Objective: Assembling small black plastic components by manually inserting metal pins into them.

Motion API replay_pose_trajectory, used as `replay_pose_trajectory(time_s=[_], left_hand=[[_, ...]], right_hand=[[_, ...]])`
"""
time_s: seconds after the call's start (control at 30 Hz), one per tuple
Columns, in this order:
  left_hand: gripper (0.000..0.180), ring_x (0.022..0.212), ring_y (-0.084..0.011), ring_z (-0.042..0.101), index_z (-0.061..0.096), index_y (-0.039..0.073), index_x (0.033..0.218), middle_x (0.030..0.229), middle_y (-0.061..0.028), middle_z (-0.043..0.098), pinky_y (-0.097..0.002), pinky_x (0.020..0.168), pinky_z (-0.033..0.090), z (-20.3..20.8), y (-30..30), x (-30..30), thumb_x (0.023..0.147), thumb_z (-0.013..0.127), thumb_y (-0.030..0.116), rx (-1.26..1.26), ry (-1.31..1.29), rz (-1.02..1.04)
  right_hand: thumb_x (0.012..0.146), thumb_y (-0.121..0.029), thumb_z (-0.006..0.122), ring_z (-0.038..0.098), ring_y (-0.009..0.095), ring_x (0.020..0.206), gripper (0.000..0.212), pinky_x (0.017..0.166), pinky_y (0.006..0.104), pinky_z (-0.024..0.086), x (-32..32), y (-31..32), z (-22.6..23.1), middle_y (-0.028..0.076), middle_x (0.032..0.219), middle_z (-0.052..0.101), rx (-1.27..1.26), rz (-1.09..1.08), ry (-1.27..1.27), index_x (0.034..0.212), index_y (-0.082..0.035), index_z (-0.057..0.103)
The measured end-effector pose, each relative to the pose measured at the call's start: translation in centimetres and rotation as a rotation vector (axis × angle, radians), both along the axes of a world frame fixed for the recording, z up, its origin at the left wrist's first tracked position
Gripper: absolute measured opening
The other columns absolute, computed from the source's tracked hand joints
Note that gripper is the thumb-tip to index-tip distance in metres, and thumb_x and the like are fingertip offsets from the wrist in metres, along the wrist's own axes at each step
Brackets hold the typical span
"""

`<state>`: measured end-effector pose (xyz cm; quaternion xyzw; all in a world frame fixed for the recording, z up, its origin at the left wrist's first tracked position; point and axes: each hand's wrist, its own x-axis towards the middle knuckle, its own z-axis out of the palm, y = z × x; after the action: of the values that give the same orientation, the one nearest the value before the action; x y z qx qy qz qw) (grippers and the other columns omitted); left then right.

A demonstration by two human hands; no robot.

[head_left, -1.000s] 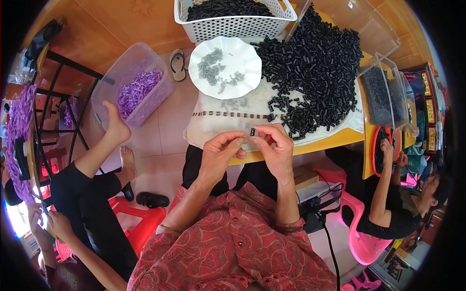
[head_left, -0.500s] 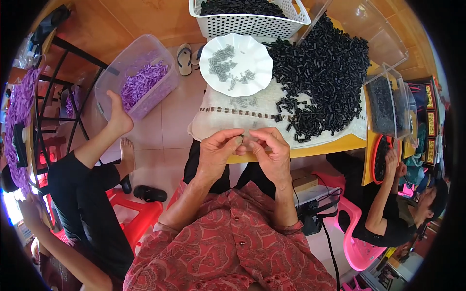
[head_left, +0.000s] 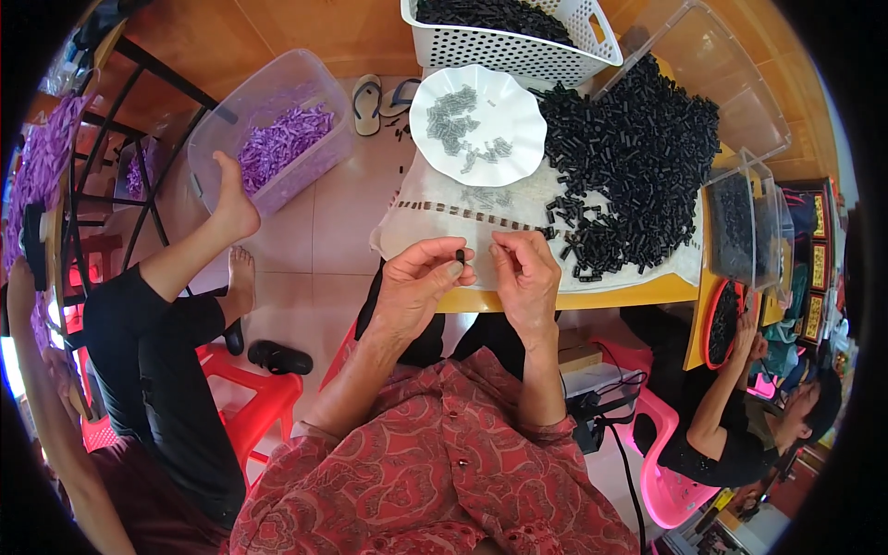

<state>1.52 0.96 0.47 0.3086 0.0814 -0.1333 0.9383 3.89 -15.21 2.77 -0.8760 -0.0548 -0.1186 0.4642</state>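
At the centre of the frame, the left hand point(head_left: 416, 277) pinches a small black piece point(head_left: 461, 256) between thumb and fingertips, which cover part of it; its finer shape is hard to make out. Just to the right, the right hand point(head_left: 527, 285) is apart from that piece, thumb and forefinger drawn close together; whether anything tiny sits between them I cannot tell. In the upper middle, clear pieces point(head_left: 450, 120) lie on a white plate point(head_left: 524, 125), too fine to count. The black heap point(head_left: 638, 166) at upper right hides much of the cloth point(head_left: 416, 233). The top edge cuts off a perforated basket point(head_left: 509, 54); the bottom edge crops a co-worker's arm point(head_left: 63, 449) at lower left
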Motion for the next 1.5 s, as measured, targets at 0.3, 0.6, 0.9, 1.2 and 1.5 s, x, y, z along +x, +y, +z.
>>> replay_pose_trajectory(time_s=[0.3,0.6,0.9,1.2,1.5], left_hand=[[0.027,0.085,-0.0178,0.062,0.06,0.0,0.115,0.103,-0.0118,0.064,-0.0314,0.082,0.052,0.0,0.7,0.2,0.089,0.056,-0.003,-0.007,0.044,0.025],[0.027,0.084,-0.0166,0.062,0.06,-0.001,0.115,0.103,-0.0112,0.063,-0.0312,0.081,0.052,-0.2,1.1,0.3,0.088,0.056,-0.003,0.003,0.056,0.042],[0.026,0.091,-0.0165,0.061,0.06,-0.002,0.113,0.105,-0.0105,0.062,-0.0317,0.086,0.051,-0.4,0.8,0.3,0.087,0.057,-0.004,-0.061,-0.017,0.05],[0.029,0.094,-0.0168,0.06,0.059,0.0,0.117,0.106,-0.0089,0.061,-0.0341,0.086,0.051,0.1,0.6,0.1,0.088,0.058,-0.003,-0.126,-0.065,0.044],[0.034,0.089,-0.0182,0.061,0.052,0.001,0.126,0.107,-0.013,0.062,-0.0354,0.083,0.052,0.4,0.1,-0.2,0.093,0.052,0.002,-0.306,0.04,-0.045]], right_hand=[[0.075,0.002,0.066,0.06,0.027,0.072,0.014,0.063,0.0356,0.048,1.8,1.4,-1.3,0.01,0.08,0.059,-0.118,-0.015,-0.038,0.088,-0.004,0.064],[0.077,-0.009,0.067,0.059,0.03,0.071,0.007,0.06,0.0392,0.047,3.6,3.2,-1.4,0.011,0.076,0.056,-0.327,-0.09,-0.043,0.082,-0.006,0.065],[0.079,-0.008,0.064,0.056,0.033,0.069,0.008,0.06,0.0419,0.045,3.9,3.1,-1.5,0.012,0.074,0.052,-0.373,-0.05,-0.091,0.084,-0.004,0.059],[0.084,-0.002,0.064,0.059,0.018,0.064,0.007,0.057,0.029,0.047,0.8,1.9,-0.3,0.01,0.078,0.06,0.085,-0.048,0.096,0.086,-0.001,0.058],[0.084,0.0,0.065,0.053,0.002,0.067,0.007,0.06,0.017,0.044,-1.8,1.2,0.8,-0.002,0.077,0.059,0.475,-0.027,0.267,0.089,-0.001,0.059]])
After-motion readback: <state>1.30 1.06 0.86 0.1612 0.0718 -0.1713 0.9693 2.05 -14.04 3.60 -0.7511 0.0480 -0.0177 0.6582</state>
